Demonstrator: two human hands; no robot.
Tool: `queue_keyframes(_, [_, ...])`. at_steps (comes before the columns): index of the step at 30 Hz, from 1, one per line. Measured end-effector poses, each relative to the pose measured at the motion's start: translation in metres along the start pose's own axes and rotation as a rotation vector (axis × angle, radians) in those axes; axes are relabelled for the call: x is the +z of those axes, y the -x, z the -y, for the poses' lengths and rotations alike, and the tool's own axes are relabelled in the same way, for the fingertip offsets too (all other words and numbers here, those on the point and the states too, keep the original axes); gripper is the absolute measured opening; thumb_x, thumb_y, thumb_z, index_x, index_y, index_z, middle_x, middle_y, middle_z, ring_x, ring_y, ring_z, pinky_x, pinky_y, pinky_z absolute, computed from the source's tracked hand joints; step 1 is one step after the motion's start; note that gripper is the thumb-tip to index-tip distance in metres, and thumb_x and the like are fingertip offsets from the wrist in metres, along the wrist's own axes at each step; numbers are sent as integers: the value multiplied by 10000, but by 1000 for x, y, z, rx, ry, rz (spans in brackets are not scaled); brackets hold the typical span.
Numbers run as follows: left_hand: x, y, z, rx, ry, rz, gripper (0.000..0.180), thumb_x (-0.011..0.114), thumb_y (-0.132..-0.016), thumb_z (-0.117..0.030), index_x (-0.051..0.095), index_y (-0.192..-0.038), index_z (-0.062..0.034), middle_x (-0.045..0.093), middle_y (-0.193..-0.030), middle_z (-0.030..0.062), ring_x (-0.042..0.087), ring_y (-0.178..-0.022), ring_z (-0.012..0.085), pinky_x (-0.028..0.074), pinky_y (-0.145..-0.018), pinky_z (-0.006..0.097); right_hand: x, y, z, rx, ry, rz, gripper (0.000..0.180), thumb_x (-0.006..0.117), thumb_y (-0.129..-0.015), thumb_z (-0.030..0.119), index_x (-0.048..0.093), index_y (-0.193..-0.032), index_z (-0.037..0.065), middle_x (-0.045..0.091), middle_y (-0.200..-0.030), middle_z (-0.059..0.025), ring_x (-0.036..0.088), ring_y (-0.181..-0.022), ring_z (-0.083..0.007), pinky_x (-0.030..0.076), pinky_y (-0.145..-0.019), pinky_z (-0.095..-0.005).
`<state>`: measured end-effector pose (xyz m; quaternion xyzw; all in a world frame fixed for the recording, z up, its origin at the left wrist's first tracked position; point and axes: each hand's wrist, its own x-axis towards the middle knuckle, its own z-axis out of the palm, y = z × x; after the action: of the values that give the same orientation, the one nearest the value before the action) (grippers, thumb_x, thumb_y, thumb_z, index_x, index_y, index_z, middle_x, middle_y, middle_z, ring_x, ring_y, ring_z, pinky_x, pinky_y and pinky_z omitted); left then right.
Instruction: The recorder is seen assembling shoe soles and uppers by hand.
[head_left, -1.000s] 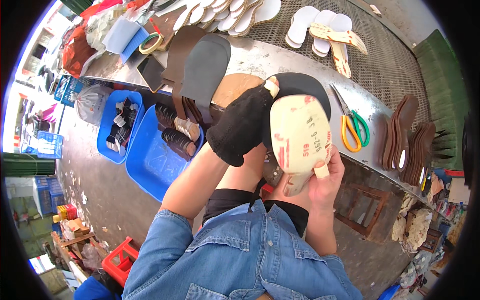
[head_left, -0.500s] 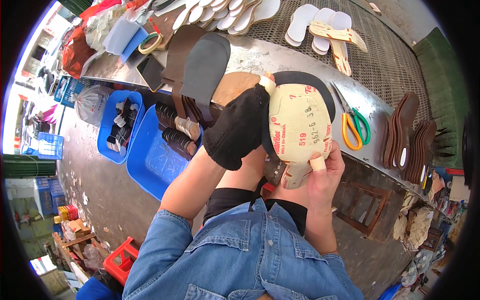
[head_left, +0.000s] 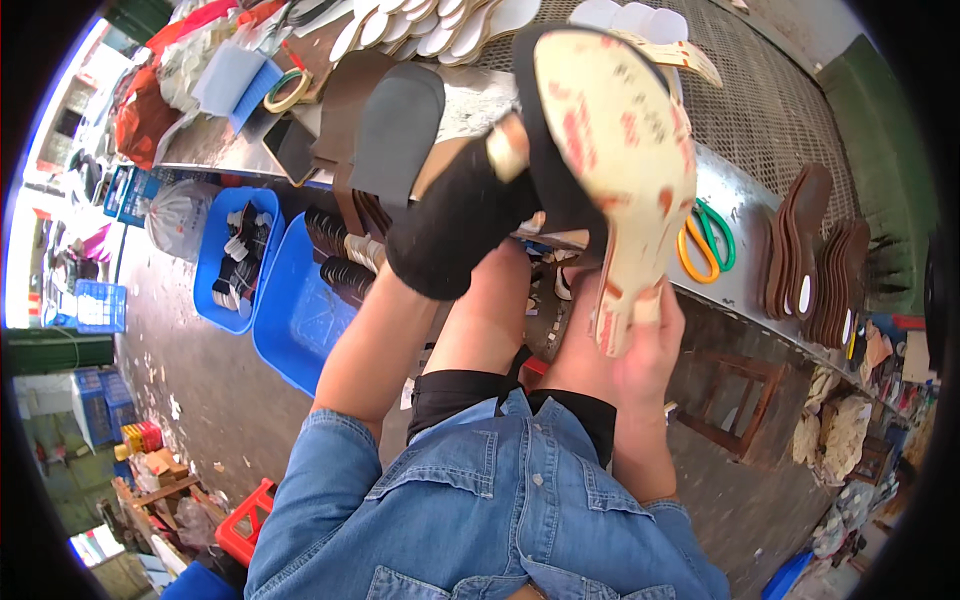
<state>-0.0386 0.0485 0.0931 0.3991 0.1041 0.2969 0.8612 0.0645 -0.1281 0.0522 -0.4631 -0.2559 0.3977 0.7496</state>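
A cream insole (head_left: 630, 150) with blurred red and dark marks slants just right of the frame's upper centre, broad rounded end uppermost, narrow end pointing down; behind it, a black piece (head_left: 548, 160) shows past its top and left edges.

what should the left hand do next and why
Perhaps press the black piece against the insole with the left hand: it juts past the insole's left edge, and the right hand holds the narrow end.

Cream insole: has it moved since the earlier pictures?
Yes, the wide end of the cream insole has moved up the picture relative to the scissors, above their handles.
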Motion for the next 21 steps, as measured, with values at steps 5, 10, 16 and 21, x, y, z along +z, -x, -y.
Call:
queue_keyframes(5, [-3, 25, 41, -9, -199, -50, 356, 507, -889, -98, 513, -1227, 11, 584, -1103, 65, 536, -1017, 141, 431, -885, 297, 15, -15, 4, -18, 39, -60, 282, 512, -948, 230, 538, -1058, -28, 602, -897, -40, 556, -764, -62, 454, -659, -217])
queue_keyframes(10, [9, 36, 43, -89, -46, -140, 340, 495, -915, -106, 509, -1237, 4, 596, -1067, 47, 558, -942, 105, 460, -794, 247, 15, -14, -3, 55, -20, -35, 267, 518, -947, 214, 548, -1061, -26, 603, -915, -36, 552, -788, -55, 455, -690, -218])
queue_keyframes(16, [10, 43, 39, -101, 14, -267, 346, 523, -902, -100, 514, -1233, 2, 599, -1077, 61, 564, -965, 118, 464, -822, 261, 12, -12, -8, 75, 125, 11, 269, 517, -949, 216, 555, -1074, -20, 613, -939, -37, 553, -804, -53, 456, -697, -208])
queue_keyframes(21, [14, 35, 34, -3, -84, -277, 347, 612, -861, -115, 563, -1182, 7, 638, -1045, 77, 606, -937, 137, 490, -806, 289, 4, -11, -10, 41, 312, 23, 204, 587, -893, 153, 588, -994, -24, 622, -861, -28, 560, -777, -59, 457, -683, -207])
